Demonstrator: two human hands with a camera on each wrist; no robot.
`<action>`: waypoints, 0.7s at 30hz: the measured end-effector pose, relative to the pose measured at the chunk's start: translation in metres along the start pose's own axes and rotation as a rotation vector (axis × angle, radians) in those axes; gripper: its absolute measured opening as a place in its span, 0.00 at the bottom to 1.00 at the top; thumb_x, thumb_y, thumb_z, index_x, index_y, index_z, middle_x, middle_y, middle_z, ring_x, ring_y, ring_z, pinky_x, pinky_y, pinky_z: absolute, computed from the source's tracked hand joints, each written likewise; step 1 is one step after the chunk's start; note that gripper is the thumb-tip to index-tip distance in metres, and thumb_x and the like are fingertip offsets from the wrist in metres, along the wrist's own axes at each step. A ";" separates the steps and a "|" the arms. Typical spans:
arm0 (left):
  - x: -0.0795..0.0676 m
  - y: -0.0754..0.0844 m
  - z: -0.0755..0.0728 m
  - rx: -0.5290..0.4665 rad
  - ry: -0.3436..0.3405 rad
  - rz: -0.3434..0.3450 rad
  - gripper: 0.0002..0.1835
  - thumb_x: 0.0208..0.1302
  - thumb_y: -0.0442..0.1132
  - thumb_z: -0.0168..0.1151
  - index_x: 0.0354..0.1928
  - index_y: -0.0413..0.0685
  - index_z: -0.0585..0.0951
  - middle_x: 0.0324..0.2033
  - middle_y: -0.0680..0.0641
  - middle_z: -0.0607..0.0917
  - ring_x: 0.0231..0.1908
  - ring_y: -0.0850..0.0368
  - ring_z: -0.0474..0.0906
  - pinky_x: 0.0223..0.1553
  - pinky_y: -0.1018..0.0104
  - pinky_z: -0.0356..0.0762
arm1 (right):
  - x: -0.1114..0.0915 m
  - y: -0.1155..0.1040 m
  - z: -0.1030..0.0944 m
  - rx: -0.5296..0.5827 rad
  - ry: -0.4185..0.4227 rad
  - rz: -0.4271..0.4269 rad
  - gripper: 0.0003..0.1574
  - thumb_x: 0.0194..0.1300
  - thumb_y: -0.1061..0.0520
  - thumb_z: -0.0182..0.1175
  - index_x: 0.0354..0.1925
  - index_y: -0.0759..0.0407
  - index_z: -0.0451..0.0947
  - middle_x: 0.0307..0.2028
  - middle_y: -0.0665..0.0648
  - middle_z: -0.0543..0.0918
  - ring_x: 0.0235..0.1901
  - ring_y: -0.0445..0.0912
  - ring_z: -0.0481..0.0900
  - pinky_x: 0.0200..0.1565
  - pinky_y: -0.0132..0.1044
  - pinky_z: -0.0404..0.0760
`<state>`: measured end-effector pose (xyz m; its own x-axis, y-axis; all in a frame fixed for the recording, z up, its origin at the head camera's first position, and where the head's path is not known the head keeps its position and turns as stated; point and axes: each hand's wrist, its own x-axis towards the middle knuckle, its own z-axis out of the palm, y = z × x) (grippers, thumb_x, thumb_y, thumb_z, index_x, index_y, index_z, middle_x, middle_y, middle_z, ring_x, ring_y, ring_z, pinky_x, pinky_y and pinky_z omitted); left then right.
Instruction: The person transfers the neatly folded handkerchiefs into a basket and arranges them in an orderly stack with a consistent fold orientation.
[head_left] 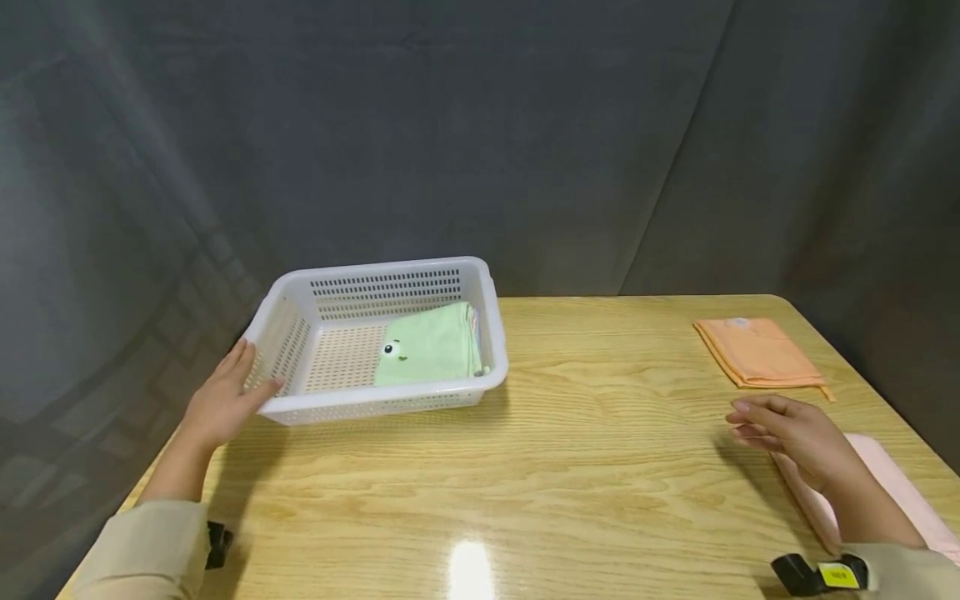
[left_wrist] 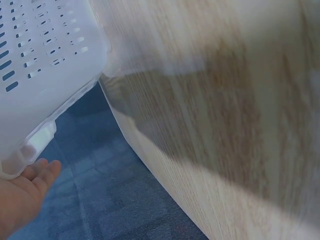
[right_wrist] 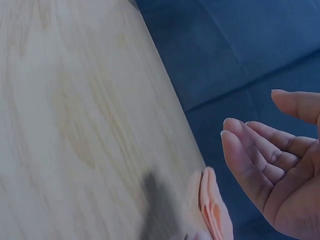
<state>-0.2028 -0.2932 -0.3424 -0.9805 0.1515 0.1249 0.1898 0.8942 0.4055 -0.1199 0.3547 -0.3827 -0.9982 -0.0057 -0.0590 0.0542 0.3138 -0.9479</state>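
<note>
A white perforated plastic basket stands at the table's left rear. My left hand holds its left end, thumb over the front corner of the rim and fingers along the outside; the left wrist view shows the fingertips at the underside of the rim. Inside, against the right end, lies a folded pale green towel with a small cartoon face. On the far right my right hand hovers, fingers loosely bent and nothing in them. It is near a folded orange towel and over a folded pink towel, partly hidden by the forearm.
The wood-grain table reaches dark curtains at the back and both sides. Its left edge runs close by the basket. A strap with a yellow label sits at the right cuff.
</note>
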 end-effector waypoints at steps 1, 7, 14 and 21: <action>0.000 0.001 0.000 -0.002 -0.004 -0.001 0.40 0.62 0.53 0.42 0.63 0.30 0.40 0.63 0.35 0.38 0.59 0.32 0.38 0.47 0.33 0.44 | -0.004 -0.005 0.001 -0.022 0.000 0.014 0.09 0.64 0.54 0.47 0.39 0.51 0.73 0.32 0.45 0.78 0.32 0.43 0.78 0.34 0.33 0.77; 0.001 0.003 0.000 -0.009 -0.009 0.012 0.41 0.62 0.54 0.41 0.63 0.30 0.40 0.63 0.34 0.38 0.59 0.32 0.38 0.48 0.33 0.44 | -0.011 0.009 -0.017 -0.005 -0.015 0.040 0.13 0.65 0.55 0.46 0.42 0.59 0.73 0.33 0.45 0.79 0.32 0.42 0.79 0.34 0.34 0.77; -0.001 0.003 -0.001 -0.003 0.005 0.003 0.41 0.62 0.54 0.41 0.62 0.29 0.41 0.63 0.33 0.39 0.59 0.32 0.38 0.48 0.34 0.45 | -0.016 0.041 -0.049 0.006 0.055 0.035 0.11 0.63 0.54 0.49 0.40 0.51 0.77 0.32 0.43 0.81 0.32 0.40 0.79 0.31 0.34 0.77; -0.002 0.002 0.000 -0.007 0.003 -0.006 0.40 0.62 0.54 0.41 0.63 0.30 0.40 0.63 0.34 0.38 0.59 0.32 0.38 0.48 0.33 0.44 | -0.028 0.036 -0.060 0.032 0.083 -0.010 0.17 0.65 0.60 0.45 0.31 0.40 0.77 0.29 0.41 0.80 0.28 0.37 0.79 0.27 0.29 0.76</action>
<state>-0.2009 -0.2919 -0.3414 -0.9815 0.1449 0.1252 0.1843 0.8921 0.4126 -0.0916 0.4229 -0.3966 -0.9972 0.0704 -0.0242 0.0432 0.2832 -0.9581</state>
